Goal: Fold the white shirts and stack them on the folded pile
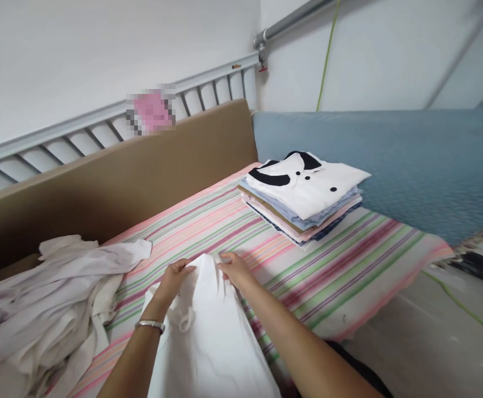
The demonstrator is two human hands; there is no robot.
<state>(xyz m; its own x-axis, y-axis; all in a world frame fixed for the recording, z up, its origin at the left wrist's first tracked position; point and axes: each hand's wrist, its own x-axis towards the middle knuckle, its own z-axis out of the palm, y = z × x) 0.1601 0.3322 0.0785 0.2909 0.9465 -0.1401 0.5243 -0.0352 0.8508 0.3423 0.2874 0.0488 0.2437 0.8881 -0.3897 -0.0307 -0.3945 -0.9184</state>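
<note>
A white garment [212, 342] lies in front of me on the striped cloth, its lower part running out of the bottom of the view. My left hand [174, 282] pinches its far edge on the left side, fingers closed on the fabric. On the other side of that edge, my right hand [234, 270] also has its fingers closed on the fabric. Between the hands the cloth rises in a soft fold, and a small white loop or tie [186, 320] shows on the garment's left part. Whether it is a shirt or another garment cannot be made out.
A stack of folded clothes [303, 193] stands at the back right, topped by a white shirt with a black collar and black buttons. Crumpled pale garments [54, 298] lie on the left. A brown panel [175, 160] and a blue-covered backrest [382, 160] border the striped cloth [328, 287].
</note>
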